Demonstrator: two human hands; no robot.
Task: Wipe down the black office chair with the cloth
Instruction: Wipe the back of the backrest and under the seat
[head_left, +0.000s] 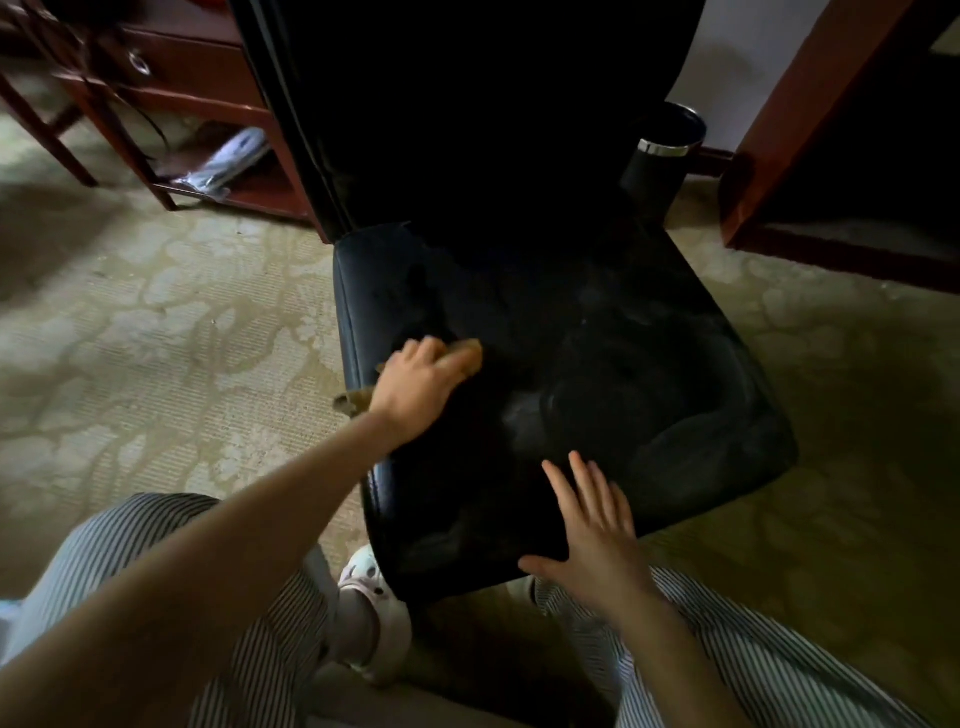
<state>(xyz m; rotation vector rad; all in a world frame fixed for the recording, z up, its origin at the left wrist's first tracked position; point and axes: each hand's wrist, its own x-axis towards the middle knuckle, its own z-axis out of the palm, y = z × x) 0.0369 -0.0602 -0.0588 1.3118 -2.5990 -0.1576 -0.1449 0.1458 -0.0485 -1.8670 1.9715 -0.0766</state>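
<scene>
1. Cloth (470, 355), brown and bunched, is down at the left edge of the black office chair (597, 322) seat, one end poking out past the edge.
2. Left grip (415, 387) is on top of it, fingers curled over the cloth, pressing it onto the leather.
3. Right grip (597, 540) lies flat at the seat's front edge, fingers straight and spread, holding nothing.
4. Dull smears show near the seat's middle.
5. Black bin (670, 150) stands beyond the seat's back right corner.

Left grip (415, 384) curled, arm outstretched; right grip (592, 530) flat and splayed.
</scene>
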